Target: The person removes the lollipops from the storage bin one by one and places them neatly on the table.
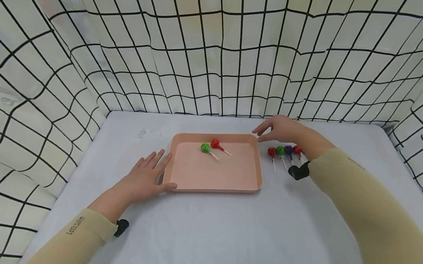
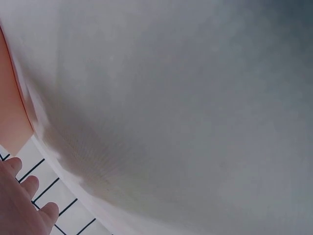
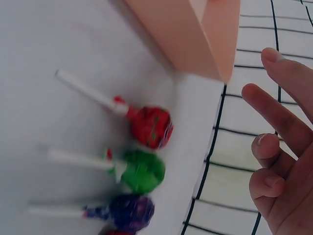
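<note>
A pink tray (image 1: 214, 175) lies on the white table with a green lollipop (image 1: 205, 148) and a red lollipop (image 1: 216, 144) inside it. My left hand (image 1: 146, 179), fingers spread, touches the tray's left edge. Above the tray's far right corner is my right hand (image 1: 281, 129), its fingers loosely bent and nothing held. Right of the tray lies a row of lollipops: a red one (image 3: 151, 127), a green one (image 3: 143, 171), a purple one (image 3: 131, 212) and another red one (image 1: 297, 150), partly cut off in the right wrist view.
A white backdrop with a black grid (image 1: 237, 66) rises behind the table and along both sides. The white tabletop (image 1: 216, 235) extends in front of the tray. Dark straps (image 1: 299, 171) show at both wrists.
</note>
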A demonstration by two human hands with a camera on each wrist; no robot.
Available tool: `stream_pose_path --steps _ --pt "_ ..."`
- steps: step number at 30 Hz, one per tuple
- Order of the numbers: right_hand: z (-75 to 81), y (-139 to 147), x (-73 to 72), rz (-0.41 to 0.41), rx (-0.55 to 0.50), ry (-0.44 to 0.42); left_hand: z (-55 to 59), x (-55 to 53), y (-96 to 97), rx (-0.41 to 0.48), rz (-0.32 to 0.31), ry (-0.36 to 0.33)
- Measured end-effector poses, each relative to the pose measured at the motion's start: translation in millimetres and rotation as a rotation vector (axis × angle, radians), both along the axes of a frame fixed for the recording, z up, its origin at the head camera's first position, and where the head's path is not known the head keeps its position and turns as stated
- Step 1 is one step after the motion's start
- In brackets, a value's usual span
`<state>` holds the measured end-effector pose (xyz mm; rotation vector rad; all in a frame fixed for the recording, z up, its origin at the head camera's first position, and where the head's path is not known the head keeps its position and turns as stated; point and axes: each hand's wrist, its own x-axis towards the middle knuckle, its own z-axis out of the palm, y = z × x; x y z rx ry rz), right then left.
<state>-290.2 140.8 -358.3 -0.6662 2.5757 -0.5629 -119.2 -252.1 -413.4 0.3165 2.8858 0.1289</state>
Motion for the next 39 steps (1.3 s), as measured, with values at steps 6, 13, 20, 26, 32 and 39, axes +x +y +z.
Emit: stream_pose_path --steps 6,13,20,26,32,39 --pt "-0.7 -32.0 -0.2 0.020 0.001 -0.036 0.6 0.2 1.2 0.005 0.013 -0.005" --pt "-5.4 -62.7 -1.2 0.041 0.031 -0.018 -0.1 0.8 1.5 0.001 0.017 -0.013" --pt "-6.1 -84.4 2.0 0.080 0.061 0.041 -0.5 0.3 1.0 0.005 0.012 -0.011" --pt "-8.6 -97.9 4.8 0.152 0.086 0.065 -1.5 0.5 0.6 -0.006 0.007 -0.002" --pt "-11.9 -107.4 7.1 0.239 0.156 0.140 0.1 1.1 2.6 -0.006 -0.002 0.002" --pt "-16.5 -112.0 7.4 0.265 0.188 0.160 -0.5 0.4 2.0 -0.006 0.001 0.002"
